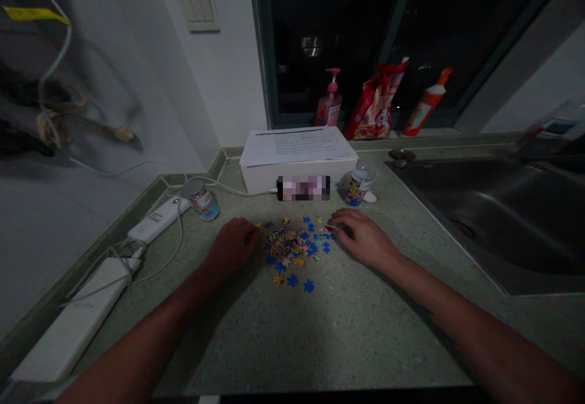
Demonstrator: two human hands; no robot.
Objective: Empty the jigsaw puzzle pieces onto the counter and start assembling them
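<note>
A loose heap of small jigsaw puzzle pieces (pixel 295 248), mostly blue and orange, lies on the speckled green counter (pixel 320 331). My left hand (pixel 233 247) rests knuckles-up at the heap's left edge with its fingers curled under. My right hand (pixel 363 237) lies at the heap's right edge, its fingertips pinched on a small piece (pixel 329 228). A few blue pieces (pixel 309 285) lie apart, nearer to me.
A white box with a printed sheet (pixel 297 157) stands behind the heap, a phone (pixel 303 187) leaning on it. Small tins sit left (pixel 201 200) and right (pixel 359 186). Power strips and cables (pixel 150 224) run along the left. A steel sink (pixel 503 209) is at right; bottles stand on the sill.
</note>
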